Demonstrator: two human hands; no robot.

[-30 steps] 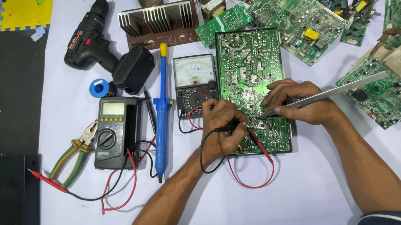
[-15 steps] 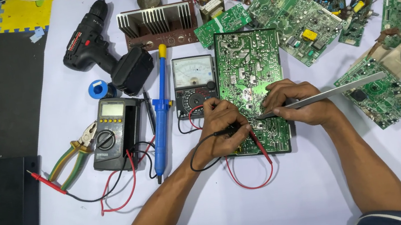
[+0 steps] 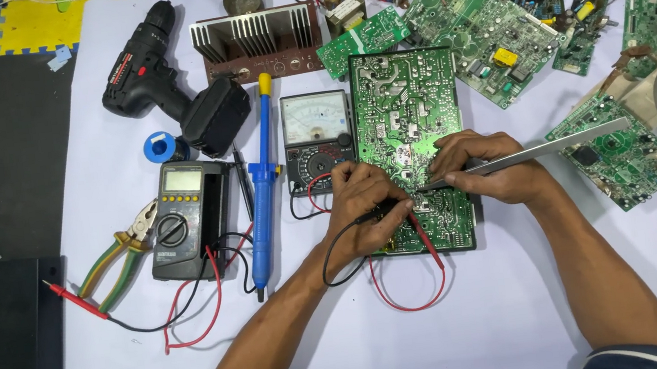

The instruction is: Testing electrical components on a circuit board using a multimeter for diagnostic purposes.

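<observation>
Head view: left hand (image 3: 364, 205) grips 2 probes (image 3: 398, 214) on the green circuit board (image 3: 407, 118); right hand (image 3: 488, 170) pinches long tweezers (image 3: 539, 152).

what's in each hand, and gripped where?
Left hand pinches the black and red meter probes by their handles, tips on the green circuit board. Right hand grips long silver metal tweezers near the tip end.

Glossy green circuit board (image 3: 406, 110), shiny metal tweezers (image 3: 555, 147), matt plastic drill (image 3: 168, 79), smooth white tabletop (image 3: 508, 312)
</observation>
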